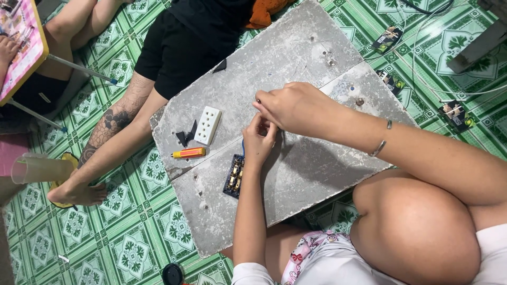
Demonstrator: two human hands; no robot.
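Observation:
My left hand [259, 141] and my right hand [293, 108] meet over a grey stone slab [296, 174], fingers pinched together on a thin wire that is mostly hidden between them. A short blue stretch of that wire [243, 148] drops toward a dark blue switch module [234, 176] with brass contacts, lying just below my left hand. My right wrist wears a metal bangle [381, 142]. Left of my hands lie a white socket faceplate [207, 125], a yellow and orange tester screwdriver [189, 153] and small black plastic pieces [186, 136].
Another person in black sits at the slab's far side, a tattooed arm [108, 142] propped on the green patterned floor. A clear plastic cup [39, 169] stands at left. Several small electrical parts [455, 115] and white cables lie at the right. A pink folding table [24, 50] is at top left.

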